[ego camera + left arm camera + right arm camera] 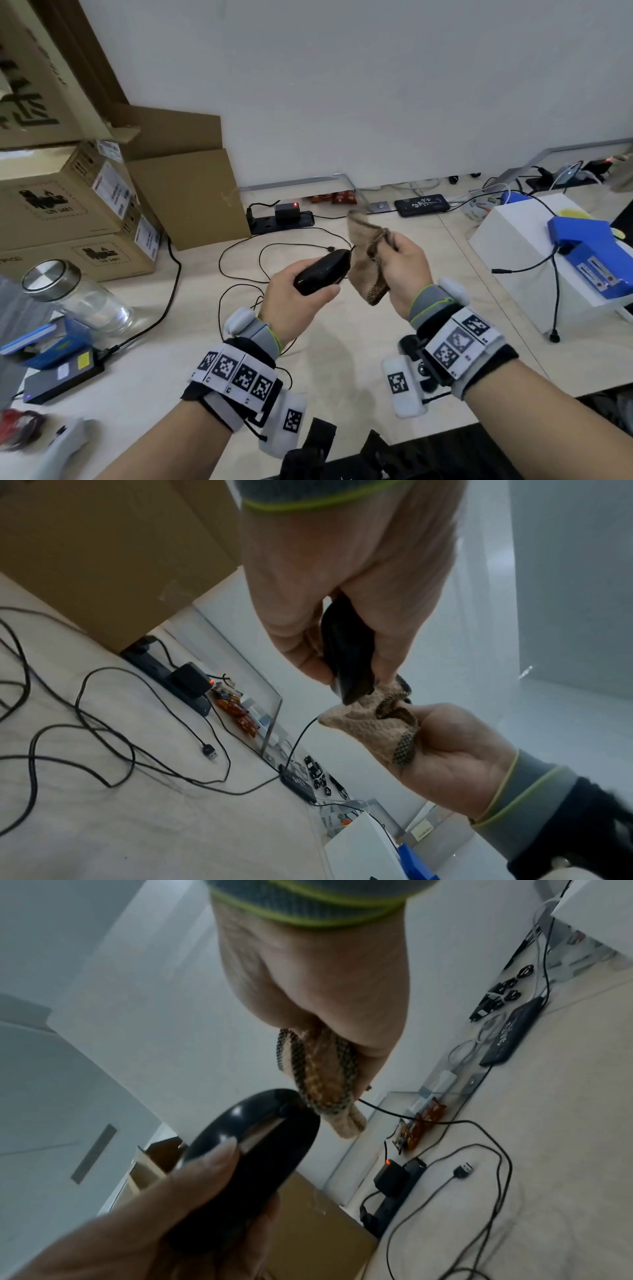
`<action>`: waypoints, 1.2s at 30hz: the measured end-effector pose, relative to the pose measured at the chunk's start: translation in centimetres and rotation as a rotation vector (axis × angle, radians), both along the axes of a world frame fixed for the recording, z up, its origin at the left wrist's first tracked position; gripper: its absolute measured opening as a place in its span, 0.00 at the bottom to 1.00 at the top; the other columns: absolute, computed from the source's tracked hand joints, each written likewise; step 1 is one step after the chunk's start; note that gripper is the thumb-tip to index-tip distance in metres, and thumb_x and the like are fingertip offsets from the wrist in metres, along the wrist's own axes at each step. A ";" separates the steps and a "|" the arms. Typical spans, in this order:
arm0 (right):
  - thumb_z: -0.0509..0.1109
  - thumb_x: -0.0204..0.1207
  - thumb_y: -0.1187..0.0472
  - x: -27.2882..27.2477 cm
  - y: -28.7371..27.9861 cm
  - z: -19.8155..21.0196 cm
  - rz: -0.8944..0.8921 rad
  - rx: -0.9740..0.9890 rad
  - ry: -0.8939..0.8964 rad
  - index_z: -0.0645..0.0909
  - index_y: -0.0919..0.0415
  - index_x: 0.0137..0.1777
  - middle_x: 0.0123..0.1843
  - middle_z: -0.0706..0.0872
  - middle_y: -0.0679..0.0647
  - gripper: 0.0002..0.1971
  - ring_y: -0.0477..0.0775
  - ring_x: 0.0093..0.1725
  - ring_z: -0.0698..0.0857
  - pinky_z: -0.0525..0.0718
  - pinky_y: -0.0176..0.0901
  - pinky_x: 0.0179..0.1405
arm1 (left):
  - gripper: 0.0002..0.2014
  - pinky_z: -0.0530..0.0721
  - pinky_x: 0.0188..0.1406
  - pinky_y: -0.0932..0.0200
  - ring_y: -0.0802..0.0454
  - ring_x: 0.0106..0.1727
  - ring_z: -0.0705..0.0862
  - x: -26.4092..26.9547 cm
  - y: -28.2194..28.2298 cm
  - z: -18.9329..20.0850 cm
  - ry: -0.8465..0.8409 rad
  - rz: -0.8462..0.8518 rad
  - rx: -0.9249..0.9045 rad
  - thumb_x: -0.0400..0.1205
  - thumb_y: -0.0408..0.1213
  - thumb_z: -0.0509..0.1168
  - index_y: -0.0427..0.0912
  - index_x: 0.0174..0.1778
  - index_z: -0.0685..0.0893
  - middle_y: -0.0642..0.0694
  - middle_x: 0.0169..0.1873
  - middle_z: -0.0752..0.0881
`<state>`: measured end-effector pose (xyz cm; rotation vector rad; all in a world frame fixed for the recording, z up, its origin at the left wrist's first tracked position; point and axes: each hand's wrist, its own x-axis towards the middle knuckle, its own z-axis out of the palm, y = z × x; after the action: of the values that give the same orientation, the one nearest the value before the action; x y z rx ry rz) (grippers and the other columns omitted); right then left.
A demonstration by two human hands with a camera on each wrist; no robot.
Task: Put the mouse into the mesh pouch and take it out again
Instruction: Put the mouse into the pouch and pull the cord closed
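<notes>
My left hand (301, 301) grips a glossy black wired mouse (322, 272) above the table, thumb along its side. The mouse's nose (352, 693) touches the tan mesh pouch (366, 260), which my right hand (404, 270) holds bunched by its dark-banded rim (318, 1069). The pouch (369, 723) hangs crumpled and the mouse (250, 1150) is outside it, right at the rim. The mouse's thin black cable (239, 260) runs from its nose down to loops on the table, ending in a loose USB plug (209, 751).
Cardboard boxes (68, 205) are stacked at the left. A glass jar with a metal lid (68, 294) and blue items lie near left. A power strip with a charger (284, 216) sits at the back. A white box carrying a blue device (589, 253) stands right.
</notes>
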<state>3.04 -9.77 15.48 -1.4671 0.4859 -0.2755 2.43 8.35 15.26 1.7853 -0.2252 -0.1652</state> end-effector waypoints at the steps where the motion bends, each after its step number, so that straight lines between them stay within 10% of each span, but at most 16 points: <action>1: 0.62 0.84 0.66 0.1 -0.2 0.2 -0.012 0.046 -0.010 0.84 0.58 0.43 0.43 0.89 0.57 0.11 0.55 0.43 0.85 0.86 0.55 0.52 | 0.20 0.85 0.45 0.62 0.59 0.43 0.88 0.1 0.0 0.0 0.012 -0.001 -0.021 0.71 0.33 0.78 0.58 0.54 0.86 0.58 0.42 0.91; 6: 0.61 0.78 0.67 -0.6 0.4 1.8 0.049 -0.279 -0.153 0.83 0.57 0.43 0.34 0.84 0.53 0.10 0.53 0.29 0.79 0.81 0.44 0.32 | 0.21 0.86 0.51 0.58 0.58 0.48 0.88 0.2 -0.1 -0.4 -0.009 -0.009 -0.012 0.69 0.35 0.78 0.55 0.57 0.87 0.57 0.46 0.91; 10: 0.59 0.76 0.66 -3.1 4.3 0.6 0.387 -0.848 -0.395 0.86 0.61 0.56 0.59 0.87 0.55 0.16 0.57 0.65 0.81 0.71 0.39 0.71 | 0.09 0.86 0.43 0.54 0.52 0.40 0.88 0.9 -1.0 -0.5 -0.047 0.030 0.053 0.70 0.33 0.74 0.47 0.44 0.88 0.51 0.37 0.90; 14: 0.59 0.75 0.67 -3.4 4.7 0.4 0.419 -0.882 -0.564 0.86 0.65 0.55 0.58 0.87 0.60 0.16 0.53 0.65 0.76 0.61 0.23 0.73 | 0.16 0.79 0.42 0.74 0.59 0.39 0.84 1.2 -1.2 0.5 -0.141 -0.024 0.116 0.72 0.22 0.67 0.51 0.41 0.81 0.64 0.34 0.84; 17: 0.60 0.76 0.70 -1.5 2.3 0.5 0.291 -0.640 -0.350 0.87 0.55 0.52 0.49 0.89 0.50 0.16 0.48 0.45 0.85 0.82 0.36 0.54 | 0.13 0.87 0.42 0.56 0.58 0.35 0.87 0.6 -0.8 0.5 0.059 0.014 -0.079 0.75 0.27 0.74 0.44 0.53 0.86 0.54 0.38 0.88; 19: 0.58 0.80 0.66 -0.5 1.0 0.8 0.169 -0.307 -0.127 0.87 0.54 0.48 0.33 0.87 0.61 0.15 0.58 0.25 0.81 0.81 0.47 0.28 | 0.22 0.90 0.47 0.46 0.51 0.41 0.90 0.4 -0.6 0.4 0.171 0.026 -0.222 0.78 0.29 0.72 0.47 0.67 0.82 0.46 0.51 0.87; 23: 0.60 0.86 0.62 0.2 0.0 1.5 -0.108 0.081 -0.087 0.84 0.56 0.43 0.38 0.87 0.56 0.14 0.55 0.41 0.83 0.82 0.52 0.46 | 0.21 0.88 0.45 0.53 0.39 0.44 0.87 0.7 -0.3 0.4 0.345 0.011 -0.461 0.81 0.26 0.67 0.48 0.69 0.81 0.38 0.61 0.83; 26: 0.57 0.88 0.56 -0.2 1.5 1.8 -0.029 0.104 -0.152 0.80 0.61 0.42 0.35 0.82 0.61 0.16 0.57 0.34 0.81 0.81 0.50 0.37 | 0.17 0.86 0.41 0.55 0.39 0.45 0.85 0.8 -0.7 0.4 0.412 0.006 -0.531 0.84 0.32 0.63 0.46 0.70 0.80 0.37 0.57 0.85; 27: 0.56 0.87 0.53 -0.6 2.4 1.8 0.064 0.028 -0.189 0.79 0.65 0.45 0.36 0.82 0.62 0.17 0.59 0.33 0.81 0.81 0.50 0.35 | 0.17 0.85 0.41 0.55 0.39 0.46 0.85 1.0 -0.9 0.3 0.437 0.021 -0.552 0.86 0.37 0.60 0.45 0.71 0.79 0.38 0.57 0.86; 29: 0.55 0.84 0.53 -2.1 4.2 1.0 0.306 -0.333 -0.296 0.79 0.65 0.64 0.57 0.85 0.59 0.20 0.57 0.57 0.83 0.80 0.50 0.61 | 0.21 0.86 0.48 0.53 0.40 0.55 0.86 1.5 -1.5 0.3 0.507 0.046 -0.604 0.88 0.47 0.53 0.42 0.73 0.77 0.38 0.61 0.86; 31: 0.54 0.82 0.60 -3.4 5.4 -0.5 0.466 -0.772 -0.459 0.70 0.68 0.76 0.73 0.76 0.62 0.24 0.56 0.76 0.69 0.58 0.42 0.81 | 0.29 0.82 0.63 0.48 0.41 0.65 0.84 2.3 -1.6 0.2 0.581 0.088 -0.670 0.88 0.56 0.48 0.37 0.71 0.78 0.35 0.66 0.84; 36: 0.59 0.76 0.70 -2.4 3.6 -2.3 0.441 -1.197 -0.678 0.82 0.64 0.68 0.62 0.85 0.61 0.21 0.68 0.58 0.80 0.78 0.57 0.64 | 0.38 0.74 0.74 0.41 0.39 0.69 0.81 2.7 -1.6 0.4 0.640 0.082 -0.742 0.83 0.67 0.44 0.40 0.73 0.78 0.35 0.66 0.83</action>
<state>0.68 -6.14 13.22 -2.4053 -0.6944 -0.7445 5.17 6.72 15.67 0.9364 0.2287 -0.5094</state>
